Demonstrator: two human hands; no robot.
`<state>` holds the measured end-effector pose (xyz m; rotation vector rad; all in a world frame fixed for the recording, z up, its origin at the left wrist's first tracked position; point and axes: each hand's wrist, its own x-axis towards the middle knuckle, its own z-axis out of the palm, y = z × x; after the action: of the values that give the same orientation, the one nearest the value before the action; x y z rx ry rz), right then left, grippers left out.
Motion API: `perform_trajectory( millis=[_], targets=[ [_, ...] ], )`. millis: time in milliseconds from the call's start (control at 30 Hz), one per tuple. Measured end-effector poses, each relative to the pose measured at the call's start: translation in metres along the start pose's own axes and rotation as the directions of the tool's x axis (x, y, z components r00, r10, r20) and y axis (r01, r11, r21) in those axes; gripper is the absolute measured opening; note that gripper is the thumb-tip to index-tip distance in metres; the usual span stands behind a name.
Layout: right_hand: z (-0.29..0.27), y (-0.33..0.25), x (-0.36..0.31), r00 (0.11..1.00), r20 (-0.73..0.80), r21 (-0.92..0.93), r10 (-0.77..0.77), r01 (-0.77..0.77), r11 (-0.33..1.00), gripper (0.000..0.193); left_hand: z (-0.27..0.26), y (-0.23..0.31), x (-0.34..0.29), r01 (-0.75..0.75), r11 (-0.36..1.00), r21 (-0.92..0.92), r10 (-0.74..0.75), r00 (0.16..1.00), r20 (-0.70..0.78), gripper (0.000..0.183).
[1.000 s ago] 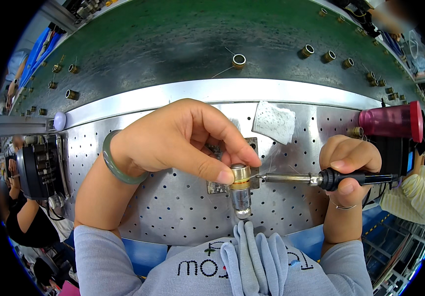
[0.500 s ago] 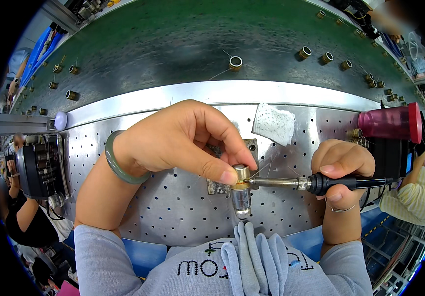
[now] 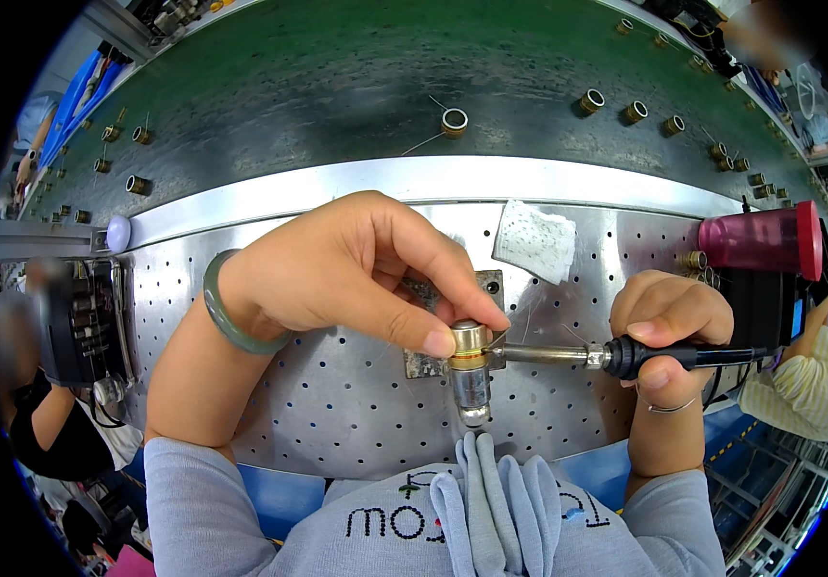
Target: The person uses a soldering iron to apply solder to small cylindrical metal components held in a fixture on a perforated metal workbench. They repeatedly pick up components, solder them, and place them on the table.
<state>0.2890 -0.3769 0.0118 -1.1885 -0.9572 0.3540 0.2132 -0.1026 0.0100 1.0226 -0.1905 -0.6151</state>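
Observation:
My left hand (image 3: 361, 274), with a green bangle at the wrist, pinches a small silver-and-gold ring-shaped coil (image 3: 469, 337) between thumb and index finger. The coil sits atop a shiny metal post (image 3: 472, 389) with a rounded near end. A thin wire sticks out by the index fingertip. My right hand (image 3: 674, 313) is closed round the black handle of a soldering iron (image 3: 544, 355), held level and pointing left. Its tip meets the coil's right side; whether they touch exactly is too small to tell. A dark metal block (image 3: 423, 364) lies partly hidden behind the left hand.
A white pad (image 3: 535, 242) lies on the perforated metal plate (image 3: 337, 423). Beyond runs a green belt (image 3: 337, 106) with several coils such as this one (image 3: 454, 121). A pink cup (image 3: 755, 238) lies at right, a black device (image 3: 72, 322) at left. People sit on both sides.
My left index fingertip has slid slightly right and toward me along the coil, and the thumb has shifted a little left. The coils on the belt have drifted slightly left. The soldering iron has barely moved.

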Motion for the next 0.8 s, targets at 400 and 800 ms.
perform_trajectory(
  millis=[400, 800],
  targets=[
    [0.001, -0.003, 0.002, 0.980, -0.197, 0.081, 0.003, 0.013, 0.997, 0.026, -0.021, 0.028, -0.012, -0.032, 0.964, 0.264, 0.148, 0.891, -0.430, 0.021],
    [0.004, -0.011, 0.002, 0.968, -0.248, 0.164, 0.047, -0.006, 0.986, 0.020, -0.162, 0.062, -0.095, 0.847, 0.040, 0.530, 0.794, 0.295, -0.531, 0.040]
  ],
)
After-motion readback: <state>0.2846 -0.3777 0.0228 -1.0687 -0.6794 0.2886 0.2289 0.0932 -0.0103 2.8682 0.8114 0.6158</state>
